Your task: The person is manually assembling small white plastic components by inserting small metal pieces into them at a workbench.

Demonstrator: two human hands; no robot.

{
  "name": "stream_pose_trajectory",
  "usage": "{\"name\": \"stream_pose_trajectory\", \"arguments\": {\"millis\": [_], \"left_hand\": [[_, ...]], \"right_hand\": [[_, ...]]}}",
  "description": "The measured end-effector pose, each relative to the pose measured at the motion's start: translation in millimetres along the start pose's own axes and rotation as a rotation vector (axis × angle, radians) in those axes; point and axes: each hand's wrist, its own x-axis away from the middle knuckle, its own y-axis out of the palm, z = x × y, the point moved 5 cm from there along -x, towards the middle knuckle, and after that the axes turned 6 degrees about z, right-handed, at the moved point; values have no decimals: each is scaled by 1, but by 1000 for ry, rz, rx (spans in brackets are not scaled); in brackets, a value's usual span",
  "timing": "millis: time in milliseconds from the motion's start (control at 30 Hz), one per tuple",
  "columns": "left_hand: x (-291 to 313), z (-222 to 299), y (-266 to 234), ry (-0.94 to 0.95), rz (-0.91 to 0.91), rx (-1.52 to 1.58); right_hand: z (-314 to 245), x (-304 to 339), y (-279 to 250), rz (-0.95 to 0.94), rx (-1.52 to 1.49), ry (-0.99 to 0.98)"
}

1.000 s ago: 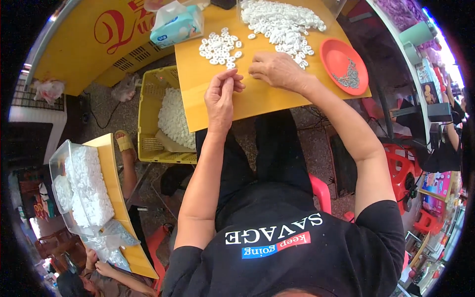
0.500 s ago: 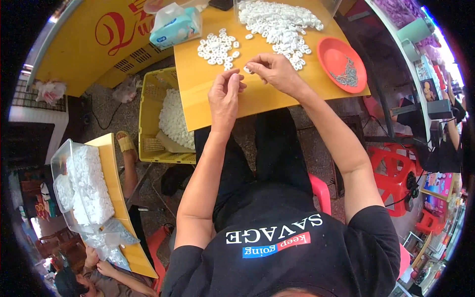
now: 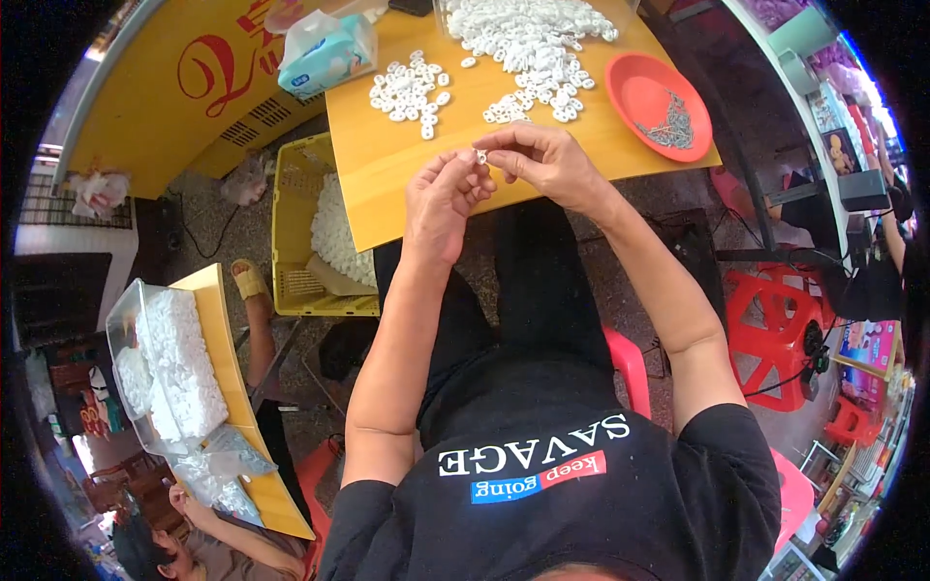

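Just above the near part of the yellow table [image 3: 387, 208], my left hand [image 3: 438, 198] and my right hand [image 3: 554, 167] meet fingertip to fingertip. Pinched between them is a small white plastic piece [image 3: 481, 156] with holes. Its far side and anything tinier in the fingers are hidden. Beyond my left hand lies a small group of white oval pieces [image 3: 402, 89], each with holes. A much bigger heap of the same pieces [image 3: 528, 44] spreads beyond my right hand. To the right, a red plate [image 3: 635, 89] holds a pile of thin grey metal parts [image 3: 670, 126].
A blue tissue pack [image 3: 327, 56] sits at the table's far left. Below the left edge stands a yellow crate [image 3: 291, 247] of white pieces. Further left, a person [image 3: 194, 542] works at another table with a clear bin [image 3: 145, 358]. Red stools [image 3: 765, 329] stand to the right.
My right hand has come nearer and its fingers now meet my left hand's at the small white piece. The table has shifted slightly up and left in view.
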Motion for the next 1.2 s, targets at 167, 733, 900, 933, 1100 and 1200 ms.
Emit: {"name": "stream_pose_trajectory", "arguments": {"millis": [167, 733, 900, 933, 1100, 1200], "left_hand": [[10, 7, 12, 100, 39, -99], [46, 9, 37, 1038, -66, -1063], [45, 1, 42, 1036, -128, -1076], [43, 0, 42, 1027, -126, -1051], [28, -8, 34, 709, -85, -826], [16, -6, 21, 562, -6, -675]], "right_hand": [[-8, 9, -2, 37, -53, 122], [24, 49, -1, 181, -387, 487], [25, 54, -8, 208, -357, 493], [26, 54, -10, 213, -356, 472], [19, 56, -25, 259, -240, 373], [15, 58, -49, 274, 98, 269]]}}
